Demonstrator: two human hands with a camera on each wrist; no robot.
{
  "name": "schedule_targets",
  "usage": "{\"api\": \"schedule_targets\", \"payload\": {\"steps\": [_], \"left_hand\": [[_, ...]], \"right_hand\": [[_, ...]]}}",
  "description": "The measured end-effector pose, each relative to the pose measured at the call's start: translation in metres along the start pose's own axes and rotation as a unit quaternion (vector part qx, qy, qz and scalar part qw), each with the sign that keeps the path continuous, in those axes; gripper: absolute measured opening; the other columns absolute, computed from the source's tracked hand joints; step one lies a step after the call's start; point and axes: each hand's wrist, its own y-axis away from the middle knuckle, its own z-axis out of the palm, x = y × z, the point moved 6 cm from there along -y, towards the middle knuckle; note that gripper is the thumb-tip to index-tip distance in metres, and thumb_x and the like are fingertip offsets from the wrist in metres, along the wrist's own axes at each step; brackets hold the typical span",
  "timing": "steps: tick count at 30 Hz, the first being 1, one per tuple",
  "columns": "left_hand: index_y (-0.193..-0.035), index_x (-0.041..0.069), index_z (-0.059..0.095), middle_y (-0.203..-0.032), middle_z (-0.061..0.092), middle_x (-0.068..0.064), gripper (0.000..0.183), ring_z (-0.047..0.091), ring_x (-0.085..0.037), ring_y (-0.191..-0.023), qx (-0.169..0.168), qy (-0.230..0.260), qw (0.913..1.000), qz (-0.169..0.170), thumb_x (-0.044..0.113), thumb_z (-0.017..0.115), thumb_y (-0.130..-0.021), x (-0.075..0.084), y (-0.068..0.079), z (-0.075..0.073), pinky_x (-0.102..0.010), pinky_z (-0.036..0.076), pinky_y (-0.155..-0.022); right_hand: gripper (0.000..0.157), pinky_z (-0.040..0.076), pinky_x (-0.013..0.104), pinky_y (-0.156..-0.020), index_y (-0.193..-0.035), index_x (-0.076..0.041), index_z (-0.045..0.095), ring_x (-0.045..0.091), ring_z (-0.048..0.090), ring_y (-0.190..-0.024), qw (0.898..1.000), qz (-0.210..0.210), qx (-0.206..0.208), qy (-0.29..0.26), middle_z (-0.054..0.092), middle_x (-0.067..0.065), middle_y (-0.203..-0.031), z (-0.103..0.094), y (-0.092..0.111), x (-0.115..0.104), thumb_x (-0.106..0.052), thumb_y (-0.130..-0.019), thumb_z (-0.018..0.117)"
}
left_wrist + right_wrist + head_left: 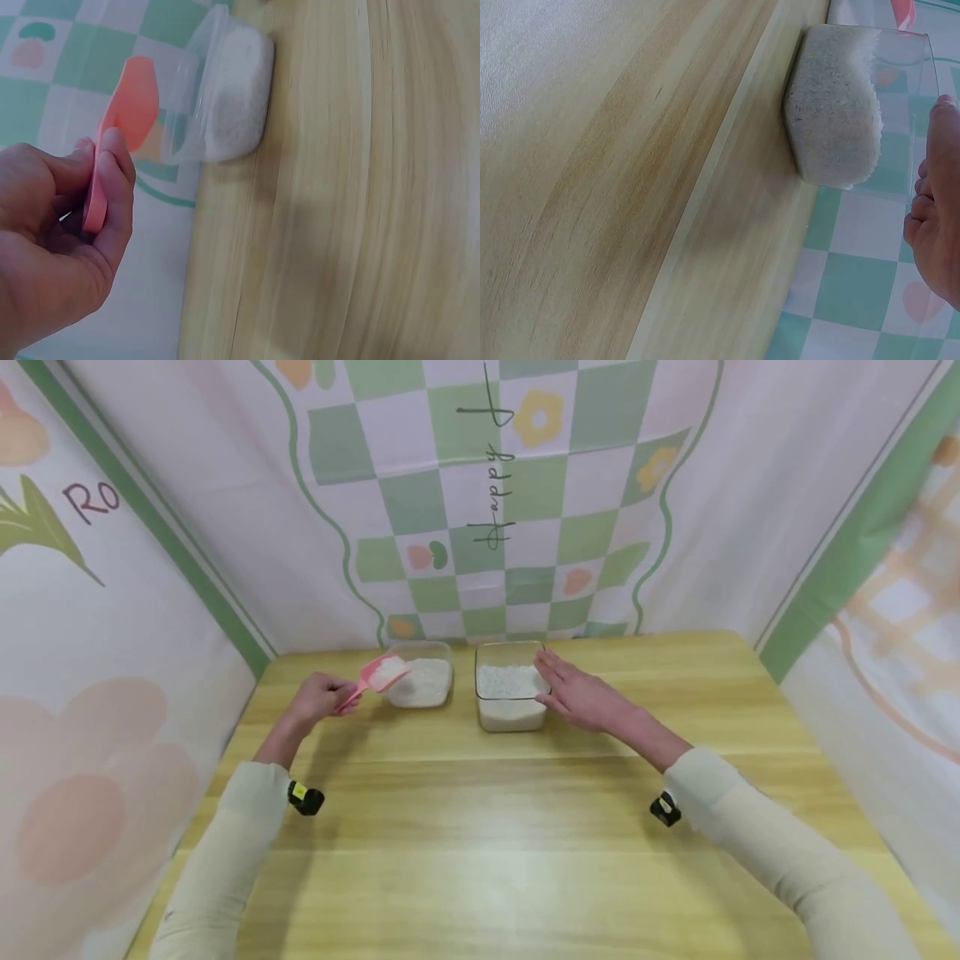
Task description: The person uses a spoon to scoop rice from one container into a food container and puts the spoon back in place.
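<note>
My left hand point(318, 697) holds a pink scoop point(365, 681) by its handle, the thumb and fingers pinching it in the left wrist view. White grains lie heaped in the scoop's bowl, which is held above the left edge of a clear plastic tub point(420, 697) with white contents. To the right of the tub stands a clear square container point(512, 714), roughly half full of white rice point(832, 109). My right hand point(581, 692) is at this container's right rim, its fingers extended. Whether it presses on the rim cannot be told.
Both containers stand near the far edge of a wooden table point(480, 827). Behind them hangs a checked green-and-white cloth point(480, 585), with more printed cloth at both sides. A small black camera point(305, 797) is strapped at the left wrist, another black camera point(665, 810) at the right.
</note>
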Motion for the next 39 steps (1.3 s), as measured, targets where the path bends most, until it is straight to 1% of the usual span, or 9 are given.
{"api": "schedule_targets", "payload": {"steps": [4,11,14,17,22,24,31,34,39], "left_hand": [[-0.125,-0.017,0.057,-0.102,0.069,-0.025,0.032,0.069,-0.008,-0.074,0.013,-0.019,0.9997,-0.009,0.006,0.05,-0.103,-0.001,0.0,-0.004,-0.017,0.058,-0.07],[-0.119,-0.02,0.06,-0.08,0.071,-0.008,0.031,0.065,-0.002,-0.063,0.028,-0.062,0.9977,-0.004,0.005,0.052,-0.101,0.005,0.002,-0.007,-0.014,0.057,-0.064],[-0.116,-0.019,0.062,-0.079,0.072,-0.009,0.029,0.066,-0.006,-0.065,0.035,-0.091,0.9952,-0.001,0.005,0.053,-0.101,0.007,0.002,-0.007,-0.014,0.056,-0.064],[-0.113,-0.017,0.065,-0.083,0.073,-0.016,0.029,0.07,-0.014,-0.069,0.042,-0.118,0.9922,0.004,0.006,0.052,-0.102,0.008,-0.001,-0.006,-0.016,0.057,-0.064],[-0.114,-0.016,0.065,-0.095,0.071,-0.028,0.03,0.07,-0.014,-0.068,0.049,-0.13,0.9902,0.004,0.008,0.051,-0.103,0.009,-0.006,-0.007,-0.018,0.058,-0.065],[-0.116,-0.015,0.065,-0.1,0.07,-0.03,0.03,0.068,-0.01,-0.067,0.05,-0.134,0.9897,-0.003,0.008,0.052,-0.103,0.009,-0.006,-0.008,-0.019,0.059,-0.066],[-0.106,-0.006,0.071,-0.086,0.072,-0.014,0.028,0.068,-0.013,-0.07,0.063,-0.19,0.9796,-0.012,0.015,0.054,-0.103,0.017,-0.008,-0.011,-0.021,0.056,-0.062],[-0.098,-0.003,0.073,-0.083,0.073,-0.012,0.028,0.066,-0.012,-0.067,0.069,-0.206,0.9762,-0.007,0.017,0.055,-0.103,0.021,-0.009,-0.011,-0.021,0.053,-0.06],[-0.094,-0.002,0.074,-0.083,0.073,-0.013,0.029,0.067,-0.011,-0.066,0.074,-0.23,0.9703,0.0,0.017,0.055,-0.102,0.026,-0.011,-0.011,-0.021,0.051,-0.056]], "right_hand": [[0.067,0.028,0.053,-0.12,-0.155,0.006,0.021,0.038,0.016,-0.153,1.0,-0.001,0.005,-0.003,0.014,0.023,-0.165,0.0,0.002,-0.001,-0.038,-0.108,0.039],[0.068,0.03,0.053,-0.119,-0.155,0.005,0.02,0.037,0.016,-0.153,1.0,-0.001,0.0,0.0,0.014,0.023,-0.165,0.0,0.003,-0.003,-0.041,-0.108,0.036],[0.068,0.031,0.053,-0.119,-0.155,0.005,0.02,0.037,0.017,-0.153,1.0,-0.002,0.0,0.002,0.015,0.023,-0.165,0.001,0.005,-0.003,-0.041,-0.108,0.037],[0.068,0.03,0.052,-0.119,-0.156,0.004,0.02,0.036,0.016,-0.154,1.0,0.004,-0.002,0.002,0.014,0.021,-0.165,0.003,0.006,-0.002,-0.042,-0.108,0.037],[0.068,0.029,0.052,-0.12,-0.156,0.003,0.019,0.036,0.015,-0.154,1.0,0.008,-0.006,-0.002,0.013,0.021,-0.165,0.005,0.005,-0.001,-0.042,-0.108,0.036],[0.068,0.03,0.053,-0.119,-0.156,0.004,0.019,0.036,0.016,-0.154,1.0,0.007,-0.005,-0.003,0.015,0.022,-0.165,0.004,0.005,-0.001,-0.041,-0.108,0.036],[0.068,0.031,0.053,-0.119,-0.155,0.005,0.021,0.037,0.018,-0.153,1.0,0.0,0.006,0.0,0.017,0.023,-0.164,0.002,0.004,-0.001,-0.042,-0.108,0.035],[0.069,0.03,0.053,-0.119,-0.155,0.005,0.021,0.037,0.018,-0.153,1.0,0.001,0.009,-0.001,0.016,0.024,-0.164,0.001,0.004,-0.001,-0.045,-0.108,0.032],[0.069,0.031,0.054,-0.118,-0.155,0.005,0.021,0.037,0.017,-0.153,1.0,0.001,0.008,-0.005,0.015,0.024,-0.164,0.001,0.003,-0.001,-0.044,-0.108,0.033]]}}
